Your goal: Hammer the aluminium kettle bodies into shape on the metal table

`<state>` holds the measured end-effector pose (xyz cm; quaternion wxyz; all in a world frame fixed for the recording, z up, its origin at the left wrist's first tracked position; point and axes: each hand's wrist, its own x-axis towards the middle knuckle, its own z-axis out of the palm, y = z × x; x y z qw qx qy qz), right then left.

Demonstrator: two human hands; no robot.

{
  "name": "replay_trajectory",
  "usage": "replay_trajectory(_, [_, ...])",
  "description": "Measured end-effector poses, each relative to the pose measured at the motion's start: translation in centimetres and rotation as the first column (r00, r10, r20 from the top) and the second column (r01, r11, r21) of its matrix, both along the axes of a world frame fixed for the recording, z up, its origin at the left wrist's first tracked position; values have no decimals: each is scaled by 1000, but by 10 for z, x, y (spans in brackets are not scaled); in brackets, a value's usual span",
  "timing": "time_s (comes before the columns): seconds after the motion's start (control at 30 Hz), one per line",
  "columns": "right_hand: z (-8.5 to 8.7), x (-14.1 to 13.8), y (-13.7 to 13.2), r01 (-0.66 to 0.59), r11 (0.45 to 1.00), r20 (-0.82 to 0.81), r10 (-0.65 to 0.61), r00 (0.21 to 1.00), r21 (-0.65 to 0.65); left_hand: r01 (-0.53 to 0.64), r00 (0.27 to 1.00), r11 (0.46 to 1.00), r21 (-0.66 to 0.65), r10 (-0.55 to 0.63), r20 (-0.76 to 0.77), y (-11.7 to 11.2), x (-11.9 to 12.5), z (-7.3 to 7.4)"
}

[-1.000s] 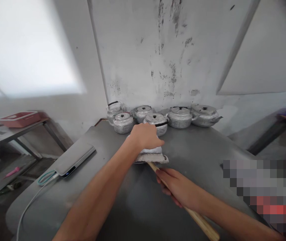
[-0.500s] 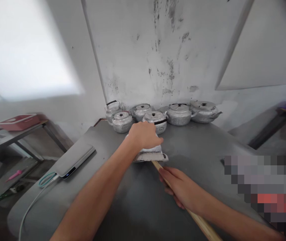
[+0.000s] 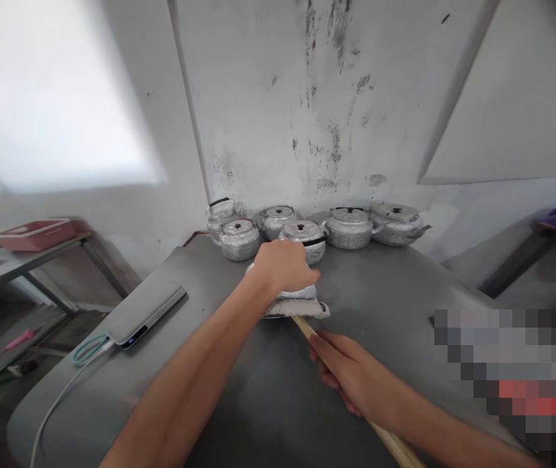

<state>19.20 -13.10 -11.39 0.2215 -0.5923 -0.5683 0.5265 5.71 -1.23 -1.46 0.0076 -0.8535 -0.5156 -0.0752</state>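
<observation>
My left hand (image 3: 282, 265) lies palm down on a silvery, dented metal piece (image 3: 297, 304) that rests on the grey table (image 3: 385, 299). From under that piece a wooden handle (image 3: 307, 328) runs toward me, and my right hand (image 3: 343, 369) is closed around it. Most of the metal piece is hidden under my left hand. Just behind it, along the wall, several aluminium kettles (image 3: 351, 227) with lids stand in a row.
A grey power bank (image 3: 144, 309) with a white cable (image 3: 58, 396) lies at the table's left edge. A second table with a red tray (image 3: 34, 233) stands to the left. A blurred patch (image 3: 512, 370) covers the right front corner.
Both hands stay in place on the metal piece and the handle. The view shifts slightly up and back down; my right hand slides a little along the handle.
</observation>
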Motion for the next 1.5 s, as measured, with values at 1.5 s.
replay_trajectory(1.5, [6, -1, -6, -16, 996, -24, 18, 1000, 88, 27, 999, 1000, -14, -27, -47, -1, -2, 5])
